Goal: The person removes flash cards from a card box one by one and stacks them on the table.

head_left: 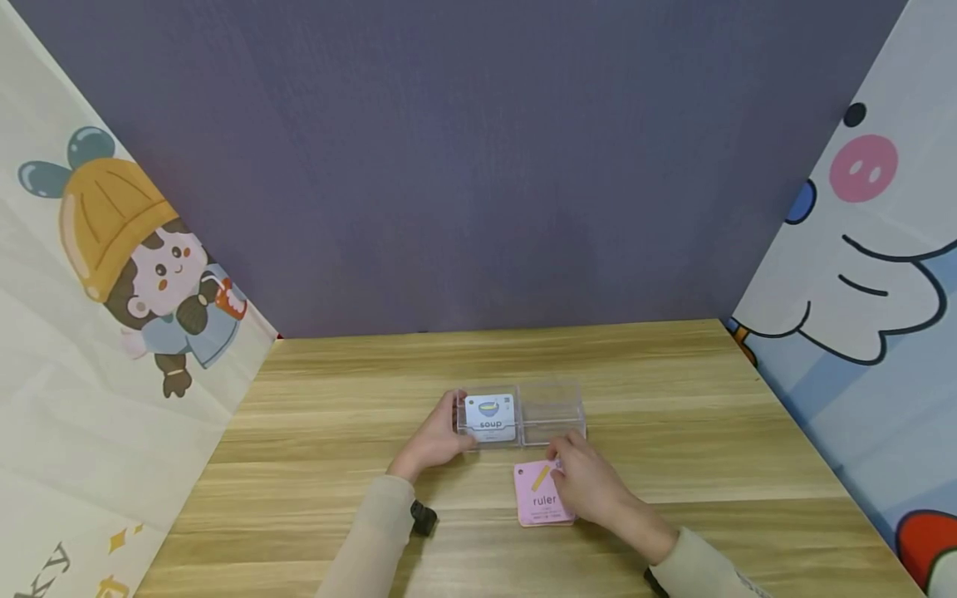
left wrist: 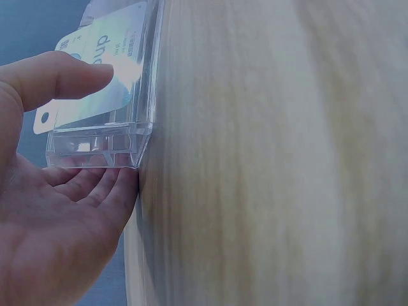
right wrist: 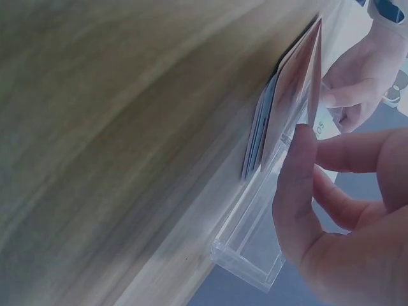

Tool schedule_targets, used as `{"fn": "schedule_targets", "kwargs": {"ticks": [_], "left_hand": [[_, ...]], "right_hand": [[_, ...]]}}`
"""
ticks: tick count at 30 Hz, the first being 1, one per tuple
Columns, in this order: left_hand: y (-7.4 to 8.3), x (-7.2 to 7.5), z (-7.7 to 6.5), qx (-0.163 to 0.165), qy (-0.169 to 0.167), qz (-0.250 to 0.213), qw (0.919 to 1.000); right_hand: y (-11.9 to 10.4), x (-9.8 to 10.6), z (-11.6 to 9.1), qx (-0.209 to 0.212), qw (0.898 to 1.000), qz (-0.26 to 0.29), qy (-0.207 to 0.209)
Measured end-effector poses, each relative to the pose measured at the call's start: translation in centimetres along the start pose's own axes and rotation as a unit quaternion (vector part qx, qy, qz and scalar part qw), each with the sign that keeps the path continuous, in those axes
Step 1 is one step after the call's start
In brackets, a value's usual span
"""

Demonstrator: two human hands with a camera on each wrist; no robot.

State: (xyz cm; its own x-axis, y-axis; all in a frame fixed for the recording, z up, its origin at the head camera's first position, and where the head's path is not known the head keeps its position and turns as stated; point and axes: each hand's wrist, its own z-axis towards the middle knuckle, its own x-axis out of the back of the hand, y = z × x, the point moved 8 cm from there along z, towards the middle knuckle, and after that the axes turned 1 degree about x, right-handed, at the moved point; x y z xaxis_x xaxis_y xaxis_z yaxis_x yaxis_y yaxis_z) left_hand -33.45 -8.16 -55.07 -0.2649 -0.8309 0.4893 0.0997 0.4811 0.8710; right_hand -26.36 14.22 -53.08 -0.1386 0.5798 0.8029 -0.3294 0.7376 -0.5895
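Note:
A clear plastic box [head_left: 549, 407] with two compartments rests on the wooden table. Its left compartment holds a white "soup" card [head_left: 489, 418]; the right one shows no card. My left hand [head_left: 434, 438] grips the box's left end, thumb over the front near the card and fingers around the end. Just in front of the box, my right hand [head_left: 594, 486] pinches a pink "ruler" card [head_left: 532, 492] by its right side. In the right wrist view, this card [right wrist: 314, 70] tilts up from a small stack of cards [right wrist: 260, 127] beneath it.
The wood-grain table [head_left: 336, 399] ends at a dark upright panel [head_left: 478, 166] behind the box. Cartoon-printed cloths stand on both sides, the left cloth [head_left: 45, 316] and the right cloth [head_left: 920, 365]. Dark straps show at both wrists.

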Motion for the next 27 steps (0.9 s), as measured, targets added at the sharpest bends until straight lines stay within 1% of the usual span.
{"fn": "schedule_targets", "kwargs": {"ticks": [5,12,20,27], "left_hand": [[0.0,0.0,-0.1,0.004,0.0,-0.001,1.0],[0.0,0.1,-0.1,0.001,0.0,0.001,1.0],[0.0,0.3,-0.6,0.007,-0.004,0.008,0.9999],[0.3,0.5,-1.1,0.0,-0.008,0.017,0.9998]], "right_hand": [[0.0,-0.1,0.0,0.001,1.0,-0.007,0.002],[0.0,-0.5,0.2,0.005,1.0,-0.013,0.01],[-0.9,-0.6,-0.4,0.008,1.0,-0.025,0.015],[-1.6,-0.6,-0.8,0.007,0.999,-0.028,0.015]]}}
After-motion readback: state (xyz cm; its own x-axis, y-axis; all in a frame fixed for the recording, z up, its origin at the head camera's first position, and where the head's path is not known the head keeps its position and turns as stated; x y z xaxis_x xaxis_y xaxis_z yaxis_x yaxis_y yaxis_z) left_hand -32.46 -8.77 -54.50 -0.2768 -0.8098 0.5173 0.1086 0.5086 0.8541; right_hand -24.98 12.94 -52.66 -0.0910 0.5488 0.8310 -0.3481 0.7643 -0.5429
